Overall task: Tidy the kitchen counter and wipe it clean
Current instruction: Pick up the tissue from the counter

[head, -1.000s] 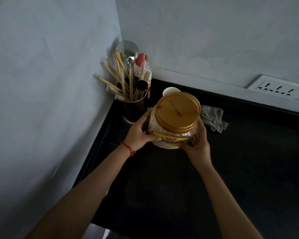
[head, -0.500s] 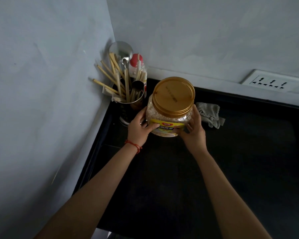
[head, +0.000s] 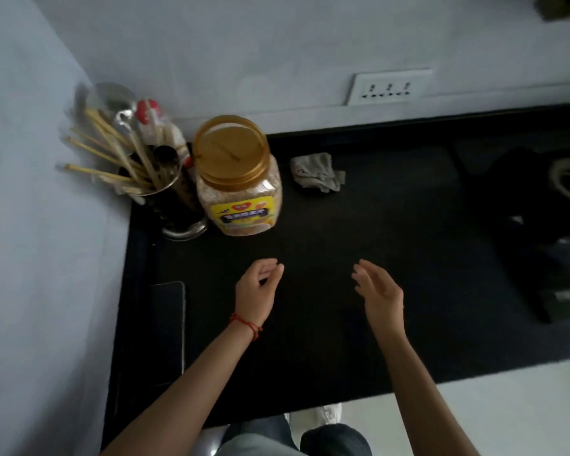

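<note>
A clear plastic jar (head: pixel 239 192) with a gold lid and yellow label stands upright on the black counter (head: pixel 359 258), in the back left corner beside a metal utensil holder (head: pixel 165 192) full of chopsticks and spoons. A crumpled grey cloth (head: pixel 318 172) lies to the jar's right near the wall. My left hand (head: pixel 257 287) and my right hand (head: pixel 377 287) hover over the counter in front of the jar, apart from it, fingers loosely spread, holding nothing.
A red-capped bottle (head: pixel 152 123) stands behind the utensil holder. A dark flat phone-like slab (head: pixel 167 324) lies at the counter's left edge. A stove (head: pixel 540 209) with dark objects sits at the right. A wall socket (head: pixel 389 87) is above the counter. Walls close off the left and back.
Both hands have let go of the jar and drawn back toward me. The jar now stands on the counter next to the utensil holder. The camera view has widened to the right.
</note>
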